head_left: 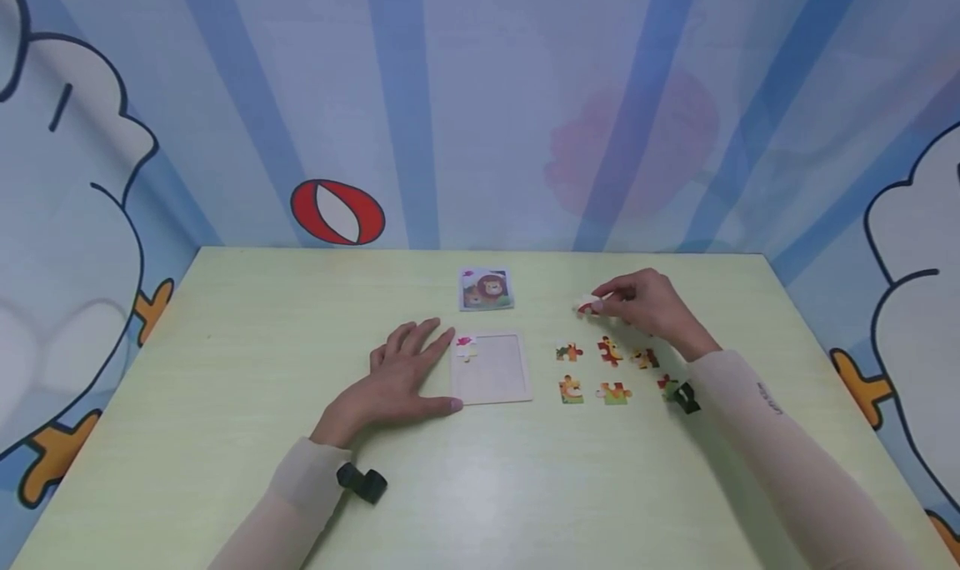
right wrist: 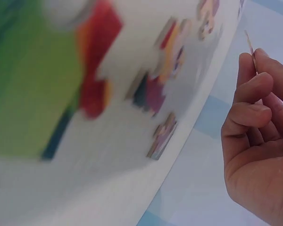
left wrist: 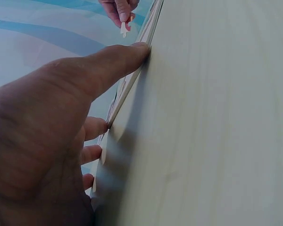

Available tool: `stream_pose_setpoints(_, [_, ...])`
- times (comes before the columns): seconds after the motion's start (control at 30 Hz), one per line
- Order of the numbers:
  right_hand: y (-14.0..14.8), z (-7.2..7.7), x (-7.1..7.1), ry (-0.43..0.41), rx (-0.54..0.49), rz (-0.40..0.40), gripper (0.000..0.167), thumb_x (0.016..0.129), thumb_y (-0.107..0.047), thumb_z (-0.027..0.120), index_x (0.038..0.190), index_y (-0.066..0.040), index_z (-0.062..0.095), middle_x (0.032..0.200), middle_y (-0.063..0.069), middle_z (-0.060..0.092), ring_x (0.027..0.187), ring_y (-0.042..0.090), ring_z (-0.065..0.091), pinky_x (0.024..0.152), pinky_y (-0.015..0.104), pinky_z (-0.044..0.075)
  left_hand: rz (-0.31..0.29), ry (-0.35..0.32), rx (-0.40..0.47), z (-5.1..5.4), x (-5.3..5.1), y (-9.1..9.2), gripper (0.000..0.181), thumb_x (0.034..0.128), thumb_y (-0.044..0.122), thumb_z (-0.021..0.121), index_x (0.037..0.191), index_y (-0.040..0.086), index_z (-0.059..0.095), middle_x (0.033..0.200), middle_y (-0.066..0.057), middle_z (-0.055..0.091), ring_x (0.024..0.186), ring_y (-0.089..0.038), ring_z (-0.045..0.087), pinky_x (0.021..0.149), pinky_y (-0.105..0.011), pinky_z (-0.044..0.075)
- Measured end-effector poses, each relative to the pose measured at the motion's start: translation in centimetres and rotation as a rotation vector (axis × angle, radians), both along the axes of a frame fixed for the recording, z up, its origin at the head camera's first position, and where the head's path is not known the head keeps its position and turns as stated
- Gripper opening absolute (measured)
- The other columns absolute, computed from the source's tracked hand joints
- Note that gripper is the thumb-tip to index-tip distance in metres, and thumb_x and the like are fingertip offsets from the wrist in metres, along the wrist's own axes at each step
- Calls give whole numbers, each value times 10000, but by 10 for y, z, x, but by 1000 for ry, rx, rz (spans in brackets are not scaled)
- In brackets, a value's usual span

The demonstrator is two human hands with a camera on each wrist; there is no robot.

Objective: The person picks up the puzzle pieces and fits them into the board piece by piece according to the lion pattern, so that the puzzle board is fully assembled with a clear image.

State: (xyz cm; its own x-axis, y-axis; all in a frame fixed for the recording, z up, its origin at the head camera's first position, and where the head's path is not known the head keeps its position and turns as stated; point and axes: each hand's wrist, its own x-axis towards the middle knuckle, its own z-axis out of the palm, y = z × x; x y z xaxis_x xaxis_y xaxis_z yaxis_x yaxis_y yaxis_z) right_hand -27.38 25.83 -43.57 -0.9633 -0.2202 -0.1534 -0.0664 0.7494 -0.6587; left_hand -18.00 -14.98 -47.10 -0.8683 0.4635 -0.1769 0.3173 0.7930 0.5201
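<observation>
- At left, the person's left hand (head_left: 397, 387) lies with fingers straight and spread wide; the index fingertip is at the far left corner of a shallow jigsaw tray (head_left: 498, 378) and the thumb touches its near edge, close to the left corner.
- The tray lies flat on the pale table (head_left: 495, 503), with one pink-and-white corner piece (head_left: 466, 347) at its far left corner. It looks thin and light, probably apt to slide unless braced by the rim.
- Just beyond the tray lies a square lion picture card (head_left: 486, 289).
- Right of the tray, loose jigsaw pieces (head_left: 615, 393) in orange, red and green lie in rough rows, apart from one another; some may be hidden by the right arm.
- Beyond those rows, a white-and-red jigsaw piece (head_left: 587, 307) is held above the table. Seen edge-on, it is thin and seems stiff, likely very light; its narrow knobs may be the fragile part, so the broad middle or a straight side should be the surest hold.
- At far right, the right hand (head_left: 648, 303) pinches that piece between thumb and fingertips, the other fingers curled.
</observation>
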Motion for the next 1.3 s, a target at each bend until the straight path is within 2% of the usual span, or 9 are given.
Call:
stream_pose_setpoints(0.27, [-19,6,0,0,-75,18,254,1009,-301,771,1234,-194,820,861,180,771,697,370,612,562,329,422,-5,5,-2,0,0,0,1029,918,570,759,1733,232,229,1831,-81,103,1669,-444,55,1255,-752,164])
stream_pose_setpoints(0.43, [-29,5,0,0,-128,38,229,1004,-302,777,1213,-222,826,884,181,789,685,382,599,583,333,446,-7,4,-4,-1,-1,-1,1032,919,573,757,1734,233,223,1832,-80,97,1667,-444,50,1252,-754,159])
stream_pose_setpoints(0.67, [-44,3,1,-4,-168,63,220,1001,-284,781,1203,-211,829,928,169,816,674,389,602,587,335,470,-3,4,-2,-2,-1,-1,1032,915,574,761,1733,242,226,1832,-73,100,1667,-436,54,1252,-755,168])
stream_pose_setpoints(0.97, [-61,3,3,-28,-194,64,224,987,-278,792,1201,-223,832,905,183,807,675,416,610,559,323,420,-3,5,-2,-2,-1,-1,1028,917,573,761,1733,241,230,1831,-75,105,1668,-435,55,1255,-754,165])
stream_pose_setpoints(1.13, [-69,4,5,-31,-205,93,223,994,-263,786,1205,-210,834,923,167,824,687,453,631,563,329,429,-3,8,-1,-3,-1,-1,1028,916,578,757,1732,240,232,1831,-76,105,1668,-437,54,1252,-756,165])
stream_pose_setpoints(1.3, [-77,3,6,-50,-229,113,221,987,-258,797,1195,-198,839,925,173,829,676,459,625,531,316,386,-7,9,-2,-3,-2,-1,1029,917,589,754,1732,241,231,1832,-74,101,1669,-435,47,1248,-767,165])
